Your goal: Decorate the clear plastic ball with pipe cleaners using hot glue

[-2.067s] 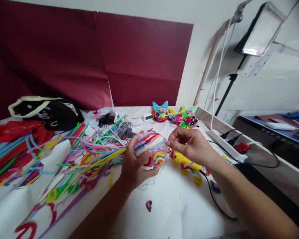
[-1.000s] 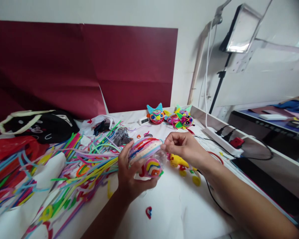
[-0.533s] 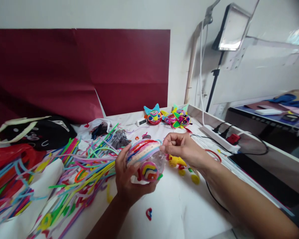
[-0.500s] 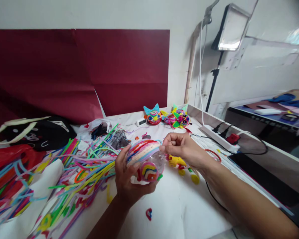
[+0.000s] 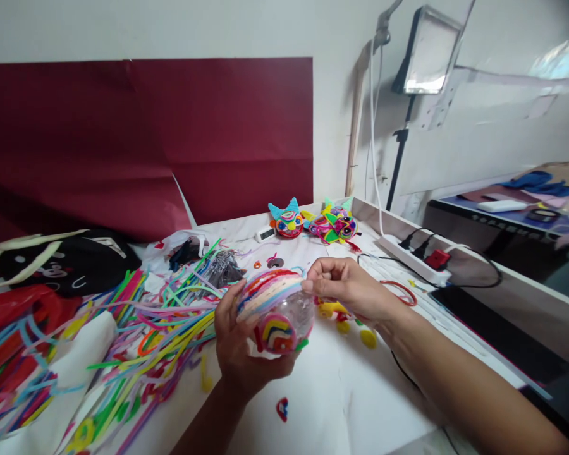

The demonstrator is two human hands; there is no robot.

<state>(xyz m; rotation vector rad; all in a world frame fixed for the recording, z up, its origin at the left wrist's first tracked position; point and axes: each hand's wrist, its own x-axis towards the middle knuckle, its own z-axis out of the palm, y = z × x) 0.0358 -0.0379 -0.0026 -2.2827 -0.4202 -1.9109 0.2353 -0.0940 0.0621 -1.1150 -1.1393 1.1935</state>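
My left hand (image 5: 237, 344) is wrapped round a clear plastic bottle piece (image 5: 299, 311) partly covered with rows of coloured pipe cleaners. On its near side sits a round pink-rimmed patch (image 5: 279, 333) with arched stripes. My right hand (image 5: 344, 284) pinches at the upper right edge, where the end of a light pipe cleaner (image 5: 291, 284) meets the fingertips; the exact grip is partly hidden. Behind the right hand lies a yellow fuzzy piece (image 5: 329, 309). A small red and blue piece (image 5: 282, 409) lies on the white table in front.
Loose pipe cleaners (image 5: 171, 347) spread over the left side, near a black bag (image 5: 66, 262). Two finished colourful figures (image 5: 289, 221) and a small white digital display (image 5: 266, 234) stand at the back. A power strip (image 5: 415, 260) and black flat panel (image 5: 493, 335) lie right.
The view has shifted slightly to the right. My left hand still holds the bottle piece, tipped a little, and my right hand keeps its pinch at the edge.
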